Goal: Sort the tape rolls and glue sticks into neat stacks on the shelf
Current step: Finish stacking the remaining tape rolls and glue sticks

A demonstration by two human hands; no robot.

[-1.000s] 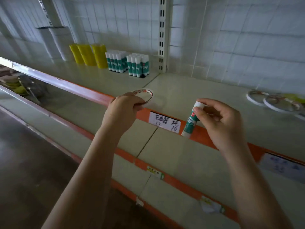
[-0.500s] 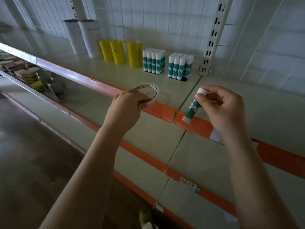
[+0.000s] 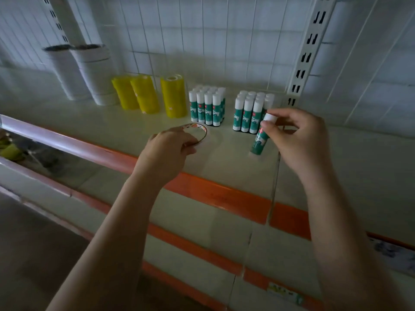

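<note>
Left hand grips tape roll — half hidden

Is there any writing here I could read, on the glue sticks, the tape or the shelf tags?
None can be read.
Glue stick in the right hand: red mark and white print, too blurred.
Standing glue sticks: label print too small.
Tape roll in the left hand: printed core, blurred.
Yellow rolls: small marks, unreadable.
Shelf tag on the lower edge: blurred.
</note>
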